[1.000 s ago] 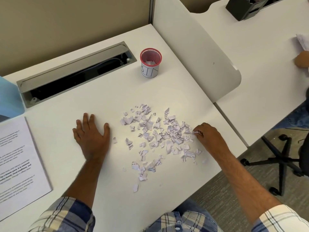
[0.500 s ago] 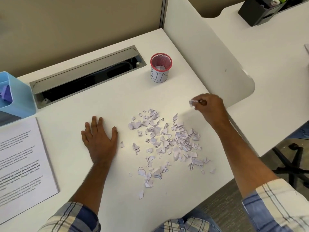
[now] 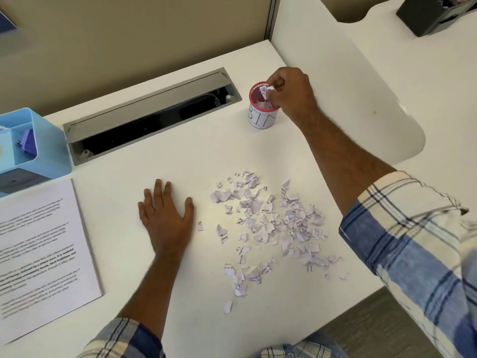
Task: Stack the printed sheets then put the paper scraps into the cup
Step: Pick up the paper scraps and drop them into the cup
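Right hand (image 3: 289,93): pinches crumpled scraps (image 3: 267,90) over cup (image 3: 262,117). Left hand (image 3: 166,215): flat, fingers spread, on desk (image 3: 180,156). Paper scraps (image 3: 271,226): featherlight, limp, likely easily scattered; pinch small clusters from above.

The cup (image 3: 262,119) bears the handwritten label "BIN". Print on the printed sheets (image 3: 41,254) is illegible.

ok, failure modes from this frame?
1. The right hand pinches a scrap above the cup; released off-centre, it may land on the desk.
2. The forearm reaching over the scrap pile could scatter pieces off the near edge.
3. A nudge could tip the cup.
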A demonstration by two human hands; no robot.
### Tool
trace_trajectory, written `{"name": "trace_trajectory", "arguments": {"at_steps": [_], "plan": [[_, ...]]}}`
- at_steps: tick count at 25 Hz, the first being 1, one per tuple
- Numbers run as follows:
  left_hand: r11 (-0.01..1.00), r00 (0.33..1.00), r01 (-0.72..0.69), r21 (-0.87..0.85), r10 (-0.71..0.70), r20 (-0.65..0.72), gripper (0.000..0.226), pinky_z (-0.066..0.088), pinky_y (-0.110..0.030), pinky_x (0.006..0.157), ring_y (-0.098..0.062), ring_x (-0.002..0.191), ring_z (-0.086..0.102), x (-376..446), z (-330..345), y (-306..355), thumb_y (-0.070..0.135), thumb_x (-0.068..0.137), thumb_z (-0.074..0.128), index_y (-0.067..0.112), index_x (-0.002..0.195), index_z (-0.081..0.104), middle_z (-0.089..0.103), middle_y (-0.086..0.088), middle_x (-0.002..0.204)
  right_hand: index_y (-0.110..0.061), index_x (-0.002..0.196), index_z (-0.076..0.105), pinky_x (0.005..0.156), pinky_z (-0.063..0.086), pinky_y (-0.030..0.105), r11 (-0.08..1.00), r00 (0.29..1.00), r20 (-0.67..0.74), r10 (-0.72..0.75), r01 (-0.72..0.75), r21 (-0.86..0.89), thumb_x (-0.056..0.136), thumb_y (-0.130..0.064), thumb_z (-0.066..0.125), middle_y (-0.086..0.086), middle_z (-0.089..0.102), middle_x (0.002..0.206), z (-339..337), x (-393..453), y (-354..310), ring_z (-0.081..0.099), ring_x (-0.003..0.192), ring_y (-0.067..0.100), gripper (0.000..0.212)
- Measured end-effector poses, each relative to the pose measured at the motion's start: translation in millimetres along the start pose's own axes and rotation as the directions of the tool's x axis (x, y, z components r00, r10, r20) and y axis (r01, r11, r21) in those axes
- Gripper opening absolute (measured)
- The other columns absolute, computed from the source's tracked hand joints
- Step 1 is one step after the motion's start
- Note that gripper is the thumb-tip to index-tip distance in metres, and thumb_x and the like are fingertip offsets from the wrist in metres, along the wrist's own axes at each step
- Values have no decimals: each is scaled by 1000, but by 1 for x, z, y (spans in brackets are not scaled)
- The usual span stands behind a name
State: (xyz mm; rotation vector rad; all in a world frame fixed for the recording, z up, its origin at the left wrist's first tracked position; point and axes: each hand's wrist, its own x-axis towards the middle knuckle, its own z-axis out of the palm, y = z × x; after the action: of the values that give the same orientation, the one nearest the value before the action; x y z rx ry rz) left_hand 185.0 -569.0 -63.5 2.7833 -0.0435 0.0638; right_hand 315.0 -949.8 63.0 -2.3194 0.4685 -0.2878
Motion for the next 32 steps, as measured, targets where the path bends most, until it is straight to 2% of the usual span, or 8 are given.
{"name": "trace_trajectory", "arguments": {"at_steps": [4,8,11,15,19,25,29,32], "plan": [[1000,1000,2,1,-2,9,67,12,-51,130,-32,159,20,1,0,0,54,100,46,18,155,40,30,0,169,-16,99,71,75,58,24,999,1000,-11,-3,3,-40,74,-10,76,-2,71,101,1,1,1,65,88,10,26],[1000,1000,0,-4,0,6,67,12,-52,130,-32,159,21,0,0,0,54,100,47,17,155,40,30,0,169,-10,92,73,73,55,17,996,995,-94,-39,46,78,80,-1,63,0,74,91,-9,-19,1,64,79,3,19],[1000,1000,-3,4,3,3,67,12,-52,130,-32,159,21,0,0,0,54,100,47,17,155,40,31,0,169,-11,95,74,78,52,13,995,998,-43,-34,38,91,85,0,62,-7,73,94,-16,-61,20,63,81,-8,20],[1000,1000,-5,-7,5,8,67,12,-53,129,-33,158,21,-1,0,0,54,100,46,17,155,40,31,-1,169,-13,105,75,81,51,11,995,993,75,92,-95,36,91,0,61,-4,75,106,-32,-144,62,67,92,6,23],[1000,1000,4,-24,-3,30,64,12,-54,129,-33,159,20,0,0,0,51,101,52,17,155,39,30,-1,169,-15,109,73,79,46,4,969,955,165,245,-244,-29,93,0,63,-4,71,108,-61,-226,97,65,93,7,24],[999,999,3,-51,-1,37,63,10,-54,129,-33,159,18,-1,-2,0,47,102,55,17,155,39,30,-2,170,-29,113,68,78,47,16,904,858,286,427,-402,-144,93,-22,73,-14,66,111,-106,-322,129,62,98,2,22],[999,1000,-8,-51,9,27,62,10,-54,129,-34,159,18,-1,0,-2,49,102,53,18,154,39,30,-2,170,-35,126,56,82,54,24,885,781,420,463,-435,-166,79,-29,87,-18,56,117,-121,-370,139,60,103,4,57],[998,999,-15,-55,16,29,63,10,-55,129,-35,159,19,-2,1,-3,50,101,51,17,154,39,30,-3,170,-35,135,51,86,56,26,902,789,439,429,-400,-162,77,-18,89,-16,48,119,-107,-399,140,58,102,5,71]]}}
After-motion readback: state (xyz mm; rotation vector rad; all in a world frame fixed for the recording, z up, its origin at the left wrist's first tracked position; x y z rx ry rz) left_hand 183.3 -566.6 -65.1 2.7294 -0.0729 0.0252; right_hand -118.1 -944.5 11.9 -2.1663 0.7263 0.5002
